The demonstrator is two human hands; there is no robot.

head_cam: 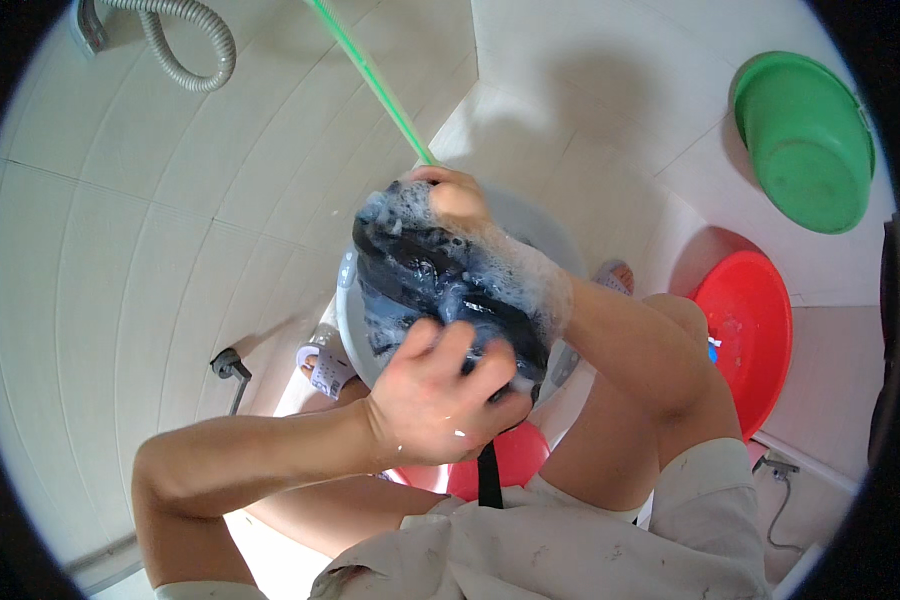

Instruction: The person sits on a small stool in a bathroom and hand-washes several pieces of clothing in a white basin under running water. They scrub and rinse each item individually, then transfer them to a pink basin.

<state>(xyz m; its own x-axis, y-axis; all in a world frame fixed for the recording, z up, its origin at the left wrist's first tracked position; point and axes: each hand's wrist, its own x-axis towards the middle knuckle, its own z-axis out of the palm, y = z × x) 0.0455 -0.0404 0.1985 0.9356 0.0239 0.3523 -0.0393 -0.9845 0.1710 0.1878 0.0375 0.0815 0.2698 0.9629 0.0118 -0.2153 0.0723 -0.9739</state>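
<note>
A wet, dark cloth covered in soap suds is bunched up over a light grey basin. At its near edge, my left hand presses and grips the cloth with curled, slightly blurred fingers. My right hand is closed on the far end of the cloth, with white foam running over its wrist and forearm. The cloth hides most of the basin's inside. A green pole ends, in view, right behind my right hand; whether they touch I cannot tell.
A green bucket lies at the upper right, above a red basin holding small items. A red object is between my legs. A shower hose hangs at the upper left. A metal wall fitting juts out at the left.
</note>
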